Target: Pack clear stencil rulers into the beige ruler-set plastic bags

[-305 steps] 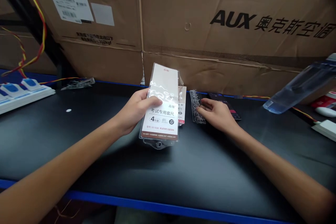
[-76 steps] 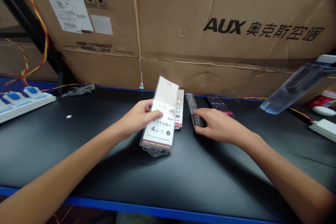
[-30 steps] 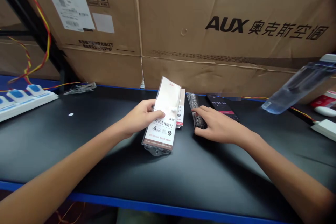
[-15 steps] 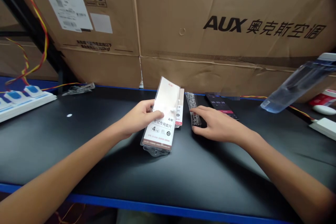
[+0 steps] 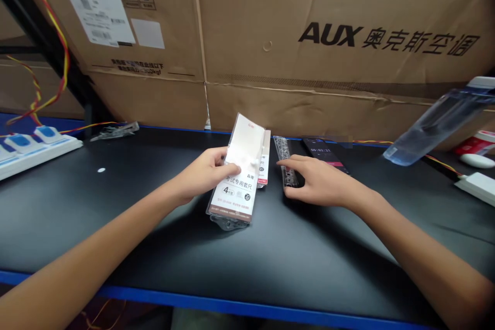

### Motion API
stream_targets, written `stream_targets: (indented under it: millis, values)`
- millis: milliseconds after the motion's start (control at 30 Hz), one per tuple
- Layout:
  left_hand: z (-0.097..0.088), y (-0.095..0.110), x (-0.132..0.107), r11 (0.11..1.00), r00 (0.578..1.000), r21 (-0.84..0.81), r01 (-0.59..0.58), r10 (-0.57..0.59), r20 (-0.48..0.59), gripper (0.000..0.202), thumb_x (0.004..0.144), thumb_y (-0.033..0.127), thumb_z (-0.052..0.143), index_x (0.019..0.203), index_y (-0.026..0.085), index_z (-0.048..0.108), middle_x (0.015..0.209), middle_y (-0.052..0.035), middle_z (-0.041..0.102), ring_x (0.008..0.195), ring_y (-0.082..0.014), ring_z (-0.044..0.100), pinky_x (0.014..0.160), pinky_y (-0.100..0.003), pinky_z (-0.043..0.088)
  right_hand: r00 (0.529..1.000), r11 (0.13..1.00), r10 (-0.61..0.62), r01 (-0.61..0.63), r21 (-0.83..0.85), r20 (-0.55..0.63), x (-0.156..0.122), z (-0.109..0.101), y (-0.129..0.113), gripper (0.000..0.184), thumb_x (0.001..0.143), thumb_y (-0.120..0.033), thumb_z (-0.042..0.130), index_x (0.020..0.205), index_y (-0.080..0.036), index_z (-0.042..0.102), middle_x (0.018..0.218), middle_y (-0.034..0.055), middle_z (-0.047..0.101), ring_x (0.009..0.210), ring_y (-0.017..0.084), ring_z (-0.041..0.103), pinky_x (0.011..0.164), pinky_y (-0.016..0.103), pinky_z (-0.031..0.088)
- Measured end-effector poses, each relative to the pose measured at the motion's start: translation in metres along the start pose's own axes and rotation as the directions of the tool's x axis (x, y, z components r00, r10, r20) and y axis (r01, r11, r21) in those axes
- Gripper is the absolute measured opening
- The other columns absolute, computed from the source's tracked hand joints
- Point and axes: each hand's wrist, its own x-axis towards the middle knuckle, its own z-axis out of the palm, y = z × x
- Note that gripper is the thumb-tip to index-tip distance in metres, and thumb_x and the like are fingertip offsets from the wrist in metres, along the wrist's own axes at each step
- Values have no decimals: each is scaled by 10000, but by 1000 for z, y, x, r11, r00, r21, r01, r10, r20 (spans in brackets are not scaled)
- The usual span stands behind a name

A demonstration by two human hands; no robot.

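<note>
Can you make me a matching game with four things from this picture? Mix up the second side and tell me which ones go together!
Things:
1. White packet
2. Phone
3. Bottle
4. Power strip

Clues:
A. See-through and bluish, on the right side
B. Dark, with numbers lit up
C. White, at the left edge of the picture
D. Held in the left hand

Right pairs: 1-D, 2-B, 3-A, 4-C

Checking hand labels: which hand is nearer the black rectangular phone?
Right: right hand at near side of the phone; left hand farther off to its left, holding a white rectangular plastic-sleeved packet.
</note>
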Motion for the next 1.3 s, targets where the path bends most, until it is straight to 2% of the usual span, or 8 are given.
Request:
stream_targets:
  millis: [467,1300]
  values:
    - [1,1,0,1000,1000,19,4,-4,3,371,836,274,682,1190,163,663,1007,-76,773,877,-247,736,705,-314,574,1000,1000,-3,4,-11,22,-2,3,0,535,825,-373,605,1336,-212,605,1302,97,611,1142,315,598,996,413,479]
    - [1,3,-2,1000,1000,9,-10,10,10,391,822,282,689,1193,159,672,1030,-90,771,882,-254,733,718,-324,575,999,1000,5,-5,-10,35,-2,3,-2,510,839,-376,595,1325,-220,598,1295,95,600,1160,321,580,1004,430,476]
